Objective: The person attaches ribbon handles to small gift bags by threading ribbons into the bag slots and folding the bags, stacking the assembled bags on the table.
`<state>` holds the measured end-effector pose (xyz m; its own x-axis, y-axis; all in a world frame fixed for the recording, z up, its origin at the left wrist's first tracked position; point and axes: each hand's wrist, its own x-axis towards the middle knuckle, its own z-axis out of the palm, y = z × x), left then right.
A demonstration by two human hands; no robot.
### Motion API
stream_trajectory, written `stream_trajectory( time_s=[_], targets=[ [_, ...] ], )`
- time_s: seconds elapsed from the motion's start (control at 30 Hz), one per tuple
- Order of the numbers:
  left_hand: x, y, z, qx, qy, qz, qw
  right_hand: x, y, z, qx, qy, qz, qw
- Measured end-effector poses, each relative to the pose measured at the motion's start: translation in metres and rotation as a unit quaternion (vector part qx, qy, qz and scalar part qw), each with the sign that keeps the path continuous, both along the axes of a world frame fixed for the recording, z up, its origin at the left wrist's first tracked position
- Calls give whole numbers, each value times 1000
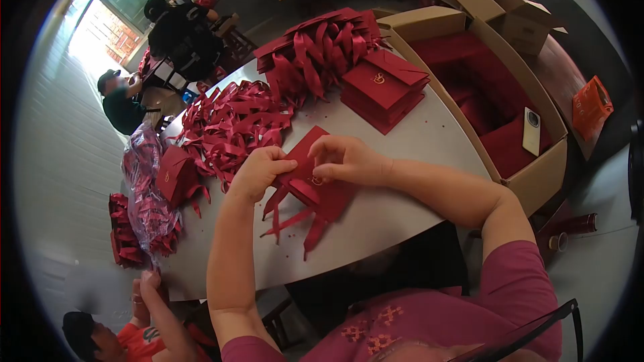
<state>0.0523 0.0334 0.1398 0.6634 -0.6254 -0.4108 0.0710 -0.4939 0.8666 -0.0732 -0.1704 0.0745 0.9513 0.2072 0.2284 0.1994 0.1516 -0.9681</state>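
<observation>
A flat red paper gift bag with a gold emblem lies at the table's near side, its red ribbons trailing toward me. My left hand pinches the bag's left edge between thumb and fingers. Over the bag's face, my right hand has its fingers curled in and its thumb close to them; anything between them is hidden. Beyond my hands a large heap of loose red ribbons covers part of the table. Folded red bags are stacked behind my right hand.
Ribboned bags are piled at the far edge. An open cardboard box on the right holds red material and a phone. Plastic-wrapped bags lie left, near a person in orange. Two more people sit beyond the table.
</observation>
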Motion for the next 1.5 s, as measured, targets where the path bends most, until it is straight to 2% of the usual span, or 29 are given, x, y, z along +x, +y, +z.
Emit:
stream_trajectory(
  time_s=[0.03,0.07,0.1,0.13,0.2,0.23,0.33,0.4,0.5,0.57,0.63,0.77,0.83,0.87,0.93,0.97,1.03,1.07,1.13,1.17,1.23,1.27,1.33,1.37,1.43,1.5],
  targets=[
    [-3,2,2,-82,45,26,995,-10,3,17,-139,-90,-75,983],
    [-9,3,4,-85,38,25,995,-23,6,36,-274,-178,-151,933],
    [-18,1,7,-170,53,85,980,-31,8,46,-347,-231,-176,892],
    [-26,-1,10,-254,71,142,954,-34,11,48,-353,-237,-179,887],
    [-35,-3,11,-302,77,160,937,-37,17,51,-508,-342,-299,732],
    [-39,-4,11,-330,63,176,925,-36,15,54,-511,-345,-299,729],
    [-67,-18,36,-404,58,180,895,-30,4,67,-564,-396,-383,615],
    [-69,-17,32,-450,69,171,874,-26,-13,85,-534,-387,-404,634],
    [-58,-10,-6,-386,47,194,901,1,-49,126,-526,-409,-479,572],
    [-55,-14,-31,-368,30,207,906,33,-73,151,-496,-421,-516,556],
    [-58,-18,-44,-357,7,207,911,69,-92,170,-487,-426,-510,567],
    [-59,-20,-53,-293,-43,175,939,156,-117,176,-509,-421,-497,563],
    [-61,-19,-55,-269,-37,162,949,191,-131,160,-607,-327,-454,565],
    [-61,-18,-55,-269,-36,165,948,198,-138,148,-607,-328,-451,567],
    [-62,-17,-53,-274,-29,150,950,201,-150,130,-691,-128,-296,647],
    [-62,-17,-52,-274,-27,152,949,200,-155,127,-692,-128,-293,647],
    [-63,-17,-49,-281,-15,151,948,194,-157,129,-636,-103,-240,726],
    [-63,-18,-50,-284,-13,151,947,193,-155,128,-639,-102,-238,724],
    [-66,-18,-50,-273,-10,144,951,186,-149,129,-726,-129,-288,611],
    [-68,-19,-49,-273,-9,142,951,186,-149,127,-727,-128,-290,610],
    [-71,-20,-49,-263,-4,132,956,188,-148,119,-761,-171,-302,548],
    [-72,-20,-49,-263,-4,132,956,190,-149,118,-762,-171,-301,548],
    [-72,-20,-50,-263,-4,122,957,190,-148,117,-799,-159,-307,492],
    [-72,-20,-50,-263,-3,120,957,190,-150,118,-799,-158,-308,492],
    [-71,-21,-51,-256,-1,121,959,191,-161,121,-755,-211,-375,496],
    [-74,-23,-48,-262,7,127,957,186,-172,125,-749,-213,-383,497]
  ],
)
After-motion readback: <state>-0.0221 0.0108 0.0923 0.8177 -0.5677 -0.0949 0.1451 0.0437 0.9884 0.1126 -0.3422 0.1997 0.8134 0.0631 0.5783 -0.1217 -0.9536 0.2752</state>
